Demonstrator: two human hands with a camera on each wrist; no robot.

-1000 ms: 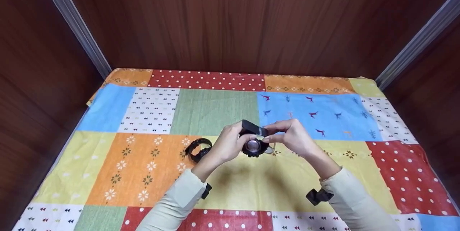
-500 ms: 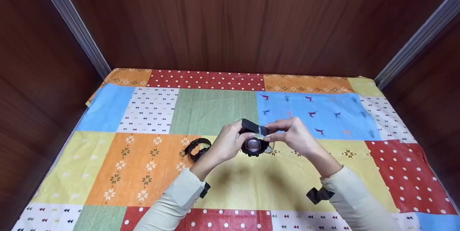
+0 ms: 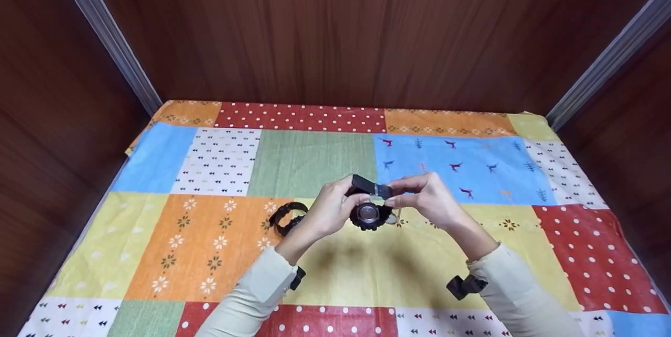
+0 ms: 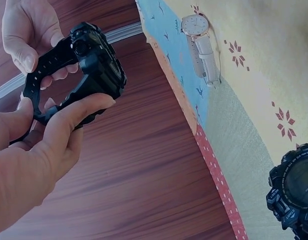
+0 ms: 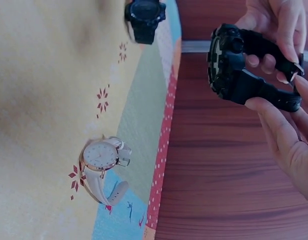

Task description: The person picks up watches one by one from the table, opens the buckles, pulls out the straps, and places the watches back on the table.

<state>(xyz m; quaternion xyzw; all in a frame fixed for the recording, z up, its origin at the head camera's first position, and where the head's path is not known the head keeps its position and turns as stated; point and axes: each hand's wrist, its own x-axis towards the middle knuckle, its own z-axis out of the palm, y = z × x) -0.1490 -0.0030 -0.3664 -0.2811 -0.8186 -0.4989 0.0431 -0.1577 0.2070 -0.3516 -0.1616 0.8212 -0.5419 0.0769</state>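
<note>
A black sports watch [image 3: 368, 215] is held up between both hands, its round face toward the head camera and its strap looped behind. My left hand [image 3: 327, 208] grips the strap on one side, thumb close to the case. With thumb and fingers my right hand [image 3: 432, 200] pinches the strap near its metal buckle [image 5: 297, 72]. In the left wrist view the strap holes show along the loop. A second black watch [image 4: 294, 185] rests on the cloth beside my left forearm. A white-strapped watch [image 5: 100, 154] with a pale dial lies behind the held one, mostly hidden in the head view.
A patchwork-print cloth [image 3: 314, 164] covers the table. Dark wood panels [image 3: 335, 28] rise at the back and both sides, with metal strips [image 3: 112, 38] at the corners. A small black device [image 3: 466, 285] is worn on each wrist.
The held watch's case has shifted very slightly left. Both hands keep nearly the same place and grip, and the two watches on the cloth have not moved.
</note>
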